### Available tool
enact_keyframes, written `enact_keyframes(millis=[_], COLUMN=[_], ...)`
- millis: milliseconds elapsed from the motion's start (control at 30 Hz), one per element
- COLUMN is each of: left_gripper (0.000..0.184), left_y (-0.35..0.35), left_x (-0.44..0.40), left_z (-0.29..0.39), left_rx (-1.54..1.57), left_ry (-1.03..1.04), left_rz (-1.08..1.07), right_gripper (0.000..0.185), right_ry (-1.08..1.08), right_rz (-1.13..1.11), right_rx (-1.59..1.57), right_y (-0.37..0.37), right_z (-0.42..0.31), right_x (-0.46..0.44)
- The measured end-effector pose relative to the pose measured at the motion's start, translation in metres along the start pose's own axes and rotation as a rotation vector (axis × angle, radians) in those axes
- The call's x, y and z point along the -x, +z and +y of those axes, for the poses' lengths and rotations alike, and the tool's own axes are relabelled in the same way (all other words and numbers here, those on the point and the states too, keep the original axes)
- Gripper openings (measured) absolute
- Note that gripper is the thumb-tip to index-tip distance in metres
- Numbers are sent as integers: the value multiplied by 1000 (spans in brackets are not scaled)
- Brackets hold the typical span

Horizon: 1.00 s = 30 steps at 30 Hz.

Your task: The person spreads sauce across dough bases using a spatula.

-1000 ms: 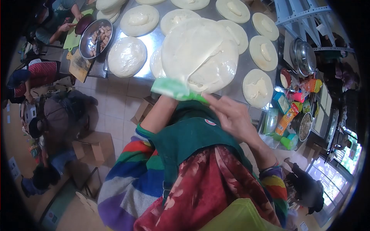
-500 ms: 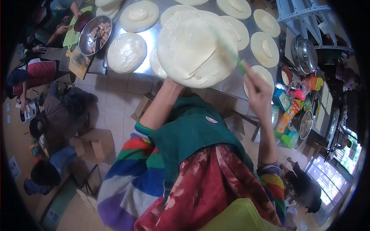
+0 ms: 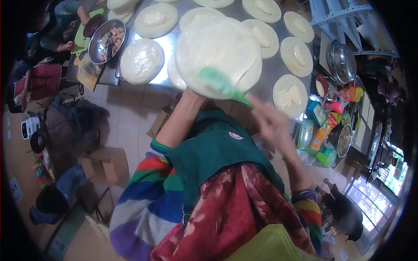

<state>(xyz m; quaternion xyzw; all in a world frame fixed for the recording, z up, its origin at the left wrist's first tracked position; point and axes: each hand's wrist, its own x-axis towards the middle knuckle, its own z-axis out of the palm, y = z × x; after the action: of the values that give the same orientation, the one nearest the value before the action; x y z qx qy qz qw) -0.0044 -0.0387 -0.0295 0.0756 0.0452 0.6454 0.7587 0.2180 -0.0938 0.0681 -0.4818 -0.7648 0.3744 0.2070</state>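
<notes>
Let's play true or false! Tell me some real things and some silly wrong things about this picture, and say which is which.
1. The right hand holds a green tool. True.
2. The metal bowl at the upper left has brownish pieces in it. True.
3. The left hand is inside that bowl. False: it is under the big pale round, mostly hidden.
4. The camera wearer's sleeves are plain white. False: they have colourful stripes.
5. Other pale rounds lie on the metal table. True.
</notes>
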Motion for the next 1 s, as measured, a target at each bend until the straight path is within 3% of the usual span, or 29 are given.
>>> enact_keyframes(millis=[33,233,367,467,567,667,833,967,1000], left_gripper=[58,58,58,58,59,59,59,59,59], left_y=[-1,0,-4,-7,-6,-6,-7,-7,-8], left_x=[1,-5,-11,-11,-11,-12,-9,-6,-6], left_z=[2,-2,-1,1,1,3,8,12,11], left_rx=[-4,-19,-9,-3,-6,-22,-29,-39,-43], left_ry=[-2,-23,-38,-63,-80,-97,-113,-124,-127], left_rz=[6,11,16,36,32,39,49,56,60], right_gripper=[37,36,36,36,40,39,38,39,39], right_ry=[10,188,1,450,573,629,524,403,472], right_rz=[-135,212,-14,-236,-132,199,751,990,986], right_rx=[0,-226,-257,-890,-1152,-1018,-304,174,155], right_y=[2,-14,22,20,-1,-15,25,72,75], right_z=[-12,27,7,17,47,83,192,253,247], right_x=[7,-17,19,27,40,71,137,144,136])
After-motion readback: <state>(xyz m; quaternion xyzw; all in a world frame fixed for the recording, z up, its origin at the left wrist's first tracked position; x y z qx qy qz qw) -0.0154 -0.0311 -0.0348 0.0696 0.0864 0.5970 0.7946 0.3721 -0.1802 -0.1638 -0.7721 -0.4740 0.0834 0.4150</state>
